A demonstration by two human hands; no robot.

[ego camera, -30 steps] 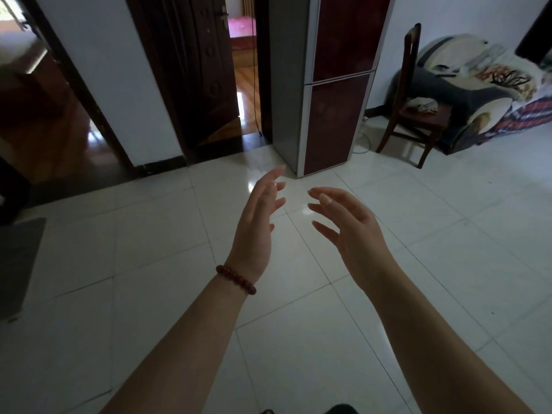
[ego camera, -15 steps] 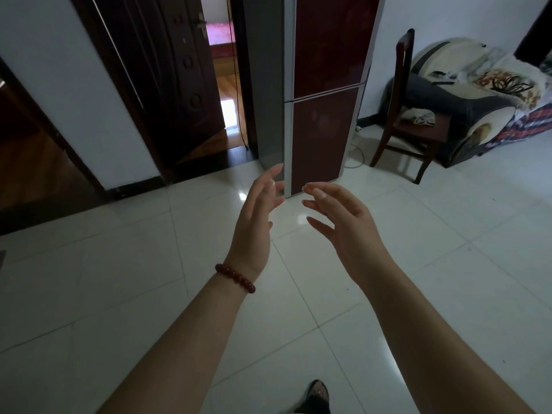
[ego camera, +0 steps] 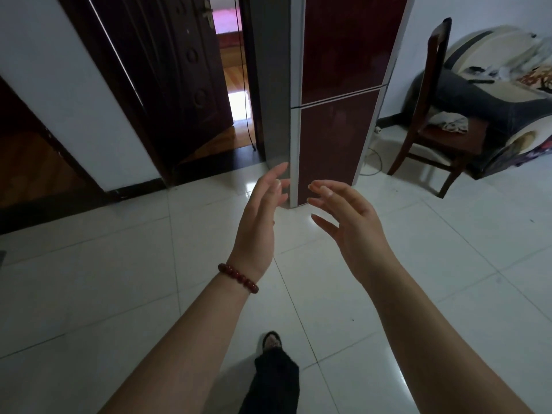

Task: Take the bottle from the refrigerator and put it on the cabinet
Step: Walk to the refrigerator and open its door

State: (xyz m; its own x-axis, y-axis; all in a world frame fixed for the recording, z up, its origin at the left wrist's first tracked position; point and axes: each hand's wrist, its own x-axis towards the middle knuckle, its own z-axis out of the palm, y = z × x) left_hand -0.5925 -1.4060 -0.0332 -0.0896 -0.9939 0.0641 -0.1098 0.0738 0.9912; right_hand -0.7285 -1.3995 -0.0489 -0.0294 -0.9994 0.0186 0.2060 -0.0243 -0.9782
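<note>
Since the bottle is not visible, it is presumably behind the shut doors of the refrigerator (ego camera: 337, 94); no cabinet shows either. Fridge is tall, two glossy dark-red door panels with pale trim and grey side, standing on the floor (ego camera: 119, 279) of shiny white tiles. Both hands are raised in front of it, apart from it, likely readying to pull a door. Left hand (ego camera: 257, 225) empty, fingers loosely spread and nearly straight, bead bracelet (ego camera: 238, 277) on wrist. Right hand (ego camera: 349, 225) empty, fingers spread and curled, claw-like. Dark wooden door (ego camera: 167, 70) left of fridge stands ajar. Wooden chair (ego camera: 439, 115) right, crumpled cloth on seat.
</note>
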